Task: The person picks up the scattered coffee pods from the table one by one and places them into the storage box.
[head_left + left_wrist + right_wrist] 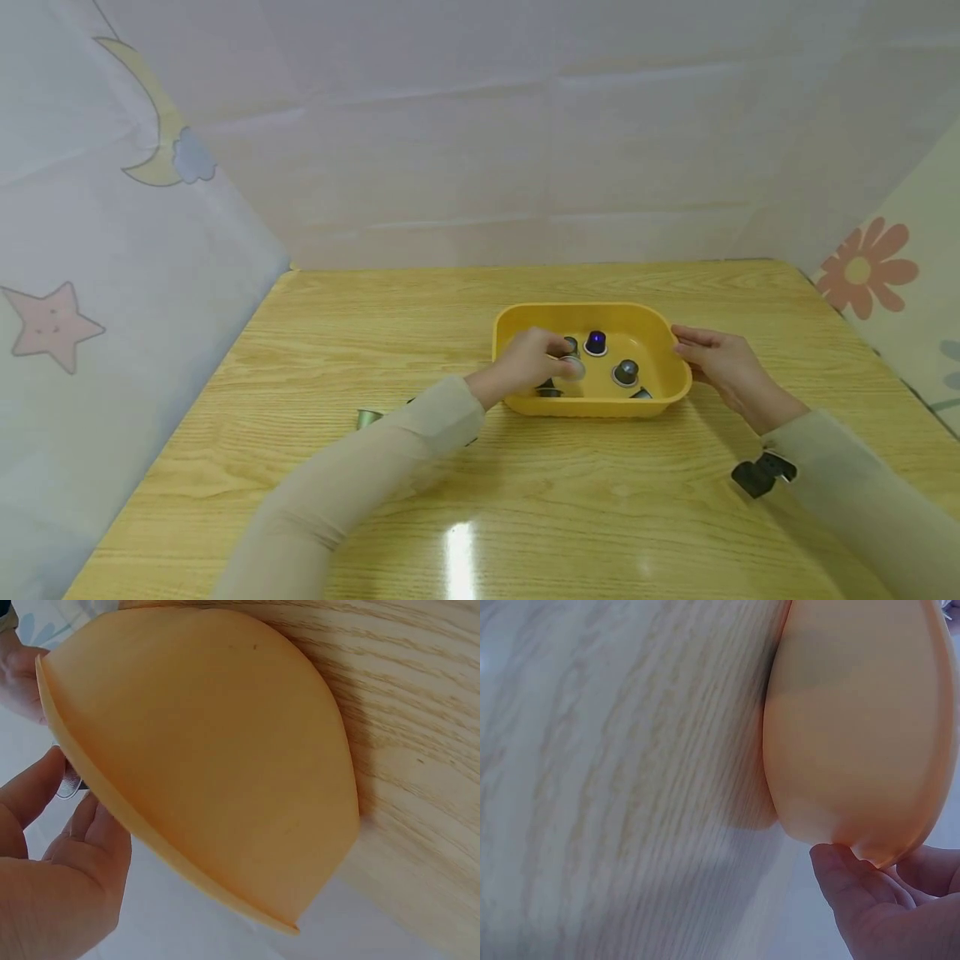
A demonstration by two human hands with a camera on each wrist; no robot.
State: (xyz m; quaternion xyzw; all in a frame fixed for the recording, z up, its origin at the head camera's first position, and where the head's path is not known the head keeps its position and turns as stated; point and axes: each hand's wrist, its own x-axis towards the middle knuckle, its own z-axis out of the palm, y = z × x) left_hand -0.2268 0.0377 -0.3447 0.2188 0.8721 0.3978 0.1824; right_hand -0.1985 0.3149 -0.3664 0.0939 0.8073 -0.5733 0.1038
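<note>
- A small silver capsule [573,367] is pinched in the fingertips of the left hand [528,362], held just above the floor of the yellow tray [525,319], toward its left end.
- The left hand's fingers are curled round that capsule; from the left wrist view only a sliver of its clear rim [67,784] shows between the fingers and the tray's edge.
- The tray sits on the wooden table [375,333], a little right of centre and toward the far side.
- Loose in the tray: a purple capsule [596,342] near the middle, a grey capsule [626,372] to its right, another grey one [572,344] just behind the left fingers, and two more half hidden under the near wall [550,392] [642,394].
- The right hand [716,358] rests against the tray's right end, fingers bent over the rim; the right wrist view shows the fingertips [840,874] touching the lip.
- On the table left of the left sleeve lies a green capsule [367,417], well apart from the tray.
- Pale sheets printed with a moon, a star and a flower stand round the table.
</note>
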